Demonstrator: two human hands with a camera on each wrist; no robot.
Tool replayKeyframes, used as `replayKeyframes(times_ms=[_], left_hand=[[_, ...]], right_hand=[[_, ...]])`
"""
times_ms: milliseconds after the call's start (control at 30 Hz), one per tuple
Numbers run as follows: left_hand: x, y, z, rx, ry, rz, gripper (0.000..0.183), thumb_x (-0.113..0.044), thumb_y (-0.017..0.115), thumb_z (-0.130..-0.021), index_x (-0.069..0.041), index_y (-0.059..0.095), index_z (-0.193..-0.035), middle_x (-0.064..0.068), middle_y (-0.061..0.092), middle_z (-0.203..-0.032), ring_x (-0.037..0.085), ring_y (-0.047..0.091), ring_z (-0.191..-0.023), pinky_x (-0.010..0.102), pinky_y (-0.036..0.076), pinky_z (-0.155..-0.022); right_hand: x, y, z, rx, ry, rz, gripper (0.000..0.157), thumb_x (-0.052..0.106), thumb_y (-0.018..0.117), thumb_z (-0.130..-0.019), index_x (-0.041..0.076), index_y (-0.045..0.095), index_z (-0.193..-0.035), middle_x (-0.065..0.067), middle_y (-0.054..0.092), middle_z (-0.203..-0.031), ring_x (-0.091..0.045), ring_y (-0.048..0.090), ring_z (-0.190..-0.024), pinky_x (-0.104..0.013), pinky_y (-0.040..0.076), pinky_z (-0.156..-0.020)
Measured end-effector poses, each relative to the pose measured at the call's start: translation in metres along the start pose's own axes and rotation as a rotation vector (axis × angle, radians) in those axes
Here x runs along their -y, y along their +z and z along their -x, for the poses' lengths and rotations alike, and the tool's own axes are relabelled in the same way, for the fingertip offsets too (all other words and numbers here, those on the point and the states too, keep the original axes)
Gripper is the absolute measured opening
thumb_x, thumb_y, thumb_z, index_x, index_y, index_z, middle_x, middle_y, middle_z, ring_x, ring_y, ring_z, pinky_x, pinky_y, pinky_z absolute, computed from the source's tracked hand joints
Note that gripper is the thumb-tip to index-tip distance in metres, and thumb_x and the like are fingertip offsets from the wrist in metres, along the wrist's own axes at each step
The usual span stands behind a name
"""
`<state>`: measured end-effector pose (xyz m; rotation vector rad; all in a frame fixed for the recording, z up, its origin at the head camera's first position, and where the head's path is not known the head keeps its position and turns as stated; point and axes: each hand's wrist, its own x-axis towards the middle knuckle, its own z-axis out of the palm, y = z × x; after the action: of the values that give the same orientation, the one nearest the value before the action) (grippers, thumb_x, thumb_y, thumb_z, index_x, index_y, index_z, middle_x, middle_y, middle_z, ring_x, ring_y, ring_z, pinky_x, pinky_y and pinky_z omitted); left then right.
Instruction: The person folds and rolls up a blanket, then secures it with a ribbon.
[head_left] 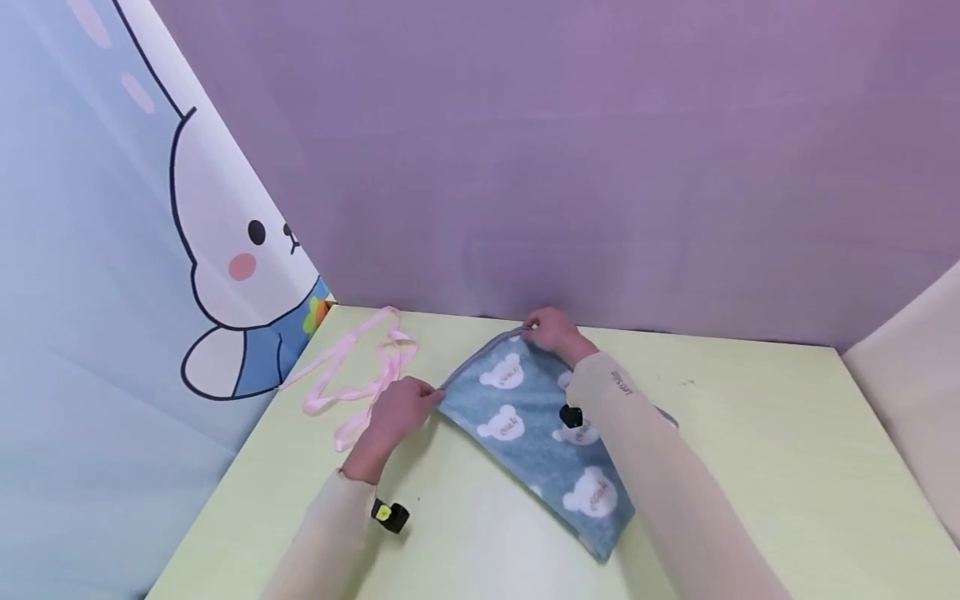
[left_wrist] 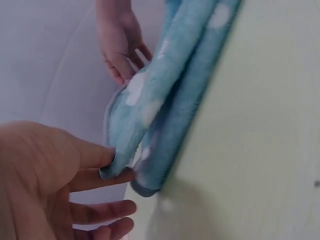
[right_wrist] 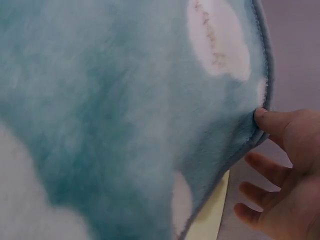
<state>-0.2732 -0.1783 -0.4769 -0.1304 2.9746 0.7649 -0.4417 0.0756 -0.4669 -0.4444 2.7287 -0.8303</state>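
A teal plush towel point(head_left: 540, 450) with white bear heads and grey edging hangs in a fold between both hands, over the table. My left hand point(head_left: 401, 410) pinches its left corner between thumb and index finger. In the left wrist view, the other fingers of that left hand point(left_wrist: 45, 175) are spread below the corner. Farther back, my right hand point(head_left: 557, 333) pinches the towel's upper corner. The right wrist view has the thumb of this right hand point(right_wrist: 295, 160) on the grey-trimmed edge, the remaining fingers loosely bent. The towel's right part is partly hidden behind the right forearm.
A pink ribbon point(head_left: 390, 358) lies in loose loops at the table's back left, close to the left hand. The pale yellow table point(head_left: 772, 467) meets a purple curtain point(head_left: 600, 167) at the back. A rabbit-print curtain point(head_left: 97, 333) hangs at the left.
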Motion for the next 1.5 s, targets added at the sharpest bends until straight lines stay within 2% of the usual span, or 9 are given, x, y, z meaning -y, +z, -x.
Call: replayKeyframes(times_ms=[200,367,567,667,900,1033,1167,1267,1500], left_hand=[[0.0,0.008,-0.002,-0.095,0.013,-0.083,0.021,-0.036,0.069,-0.089,-0.018,0.079,-0.09,-0.002,0.069,-0.074,0.013,0.052,-0.052,0.033,0.04,-0.045],[0.0,0.01,0.005,-0.117,-0.006,-0.105,0.021,-0.034,0.069,-0.089,-0.019,0.076,-0.077,-0.003,0.061,-0.061,0.013,0.049,-0.047,0.032,0.038,-0.042],[0.003,0.005,0.01,-0.185,-0.03,-0.103,0.027,-0.033,0.067,-0.088,-0.02,0.07,-0.064,-0.005,0.055,-0.053,0.016,0.048,-0.046,0.034,0.037,-0.042],[0.007,0.005,0.007,-0.195,-0.053,-0.122,0.032,-0.033,0.065,-0.088,-0.02,0.066,-0.059,-0.003,0.054,-0.053,0.017,0.049,-0.046,0.035,0.036,-0.041],[0.012,0.014,-0.005,-0.174,-0.059,-0.153,0.041,-0.03,0.064,-0.088,-0.016,0.055,-0.051,-0.002,0.05,-0.049,0.019,0.048,-0.046,0.036,0.034,-0.039],[0.008,0.016,-0.008,-0.17,-0.05,-0.159,0.032,-0.027,0.066,-0.087,-0.016,0.062,-0.058,0.0,0.056,-0.056,0.019,0.051,-0.049,0.036,0.037,-0.042],[0.005,0.016,-0.014,-0.187,-0.014,-0.158,0.017,-0.023,0.066,-0.087,-0.01,0.072,-0.078,0.006,0.066,-0.072,0.025,0.06,-0.061,0.041,0.046,-0.049],[0.007,0.016,-0.017,-0.196,0.022,-0.136,0.02,-0.025,0.067,-0.087,-0.006,0.074,-0.091,0.008,0.069,-0.082,0.028,0.063,-0.069,0.044,0.049,-0.056],[0.019,0.011,-0.024,-0.155,0.048,-0.093,0.015,-0.023,0.072,-0.085,-0.009,0.074,-0.083,0.003,0.068,-0.076,0.021,0.059,-0.062,0.04,0.047,-0.054]], right_hand=[[-0.004,0.008,0.0,-0.044,-0.038,0.049,0.026,0.024,0.063,-0.096,0.008,0.071,-0.114,-0.01,0.065,-0.115,-0.027,0.056,-0.108,-0.042,0.044,-0.092],[-0.004,0.021,0.003,-0.024,-0.022,0.03,0.027,0.025,0.061,-0.097,0.009,0.071,-0.117,-0.009,0.065,-0.117,-0.027,0.057,-0.11,-0.041,0.045,-0.092],[0.002,0.027,-0.002,-0.069,-0.042,-0.024,0.026,0.026,0.064,-0.096,0.011,0.072,-0.116,-0.007,0.066,-0.114,-0.024,0.058,-0.106,-0.039,0.046,-0.09],[0.005,0.029,-0.008,-0.081,-0.05,-0.005,0.027,0.027,0.063,-0.096,0.011,0.071,-0.117,-0.006,0.067,-0.114,-0.024,0.059,-0.106,-0.039,0.046,-0.091],[0.005,0.042,-0.019,-0.088,0.012,0.071,0.027,0.031,0.062,-0.096,0.016,0.071,-0.116,-0.002,0.065,-0.117,-0.023,0.057,-0.109,-0.039,0.047,-0.087],[0.001,0.041,-0.016,-0.11,0.023,0.057,0.032,0.033,0.063,-0.095,0.013,0.068,-0.119,-0.005,0.065,-0.118,-0.024,0.058,-0.107,-0.04,0.048,-0.085],[-0.005,0.034,-0.011,-0.08,0.012,0.059,0.035,0.031,0.063,-0.095,0.009,0.063,-0.122,-0.007,0.063,-0.119,-0.025,0.058,-0.107,-0.04,0.047,-0.085],[-0.009,0.026,-0.004,-0.026,-0.002,0.086,0.033,0.027,0.062,-0.095,0.007,0.063,-0.121,-0.008,0.062,-0.118,-0.024,0.058,-0.104,-0.039,0.047,-0.086],[-0.008,0.006,0.034,0.164,-0.043,0.169,0.039,0.022,0.064,-0.091,0.005,0.058,-0.125,-0.009,0.061,-0.116,-0.024,0.058,-0.097,-0.041,0.048,-0.084]])
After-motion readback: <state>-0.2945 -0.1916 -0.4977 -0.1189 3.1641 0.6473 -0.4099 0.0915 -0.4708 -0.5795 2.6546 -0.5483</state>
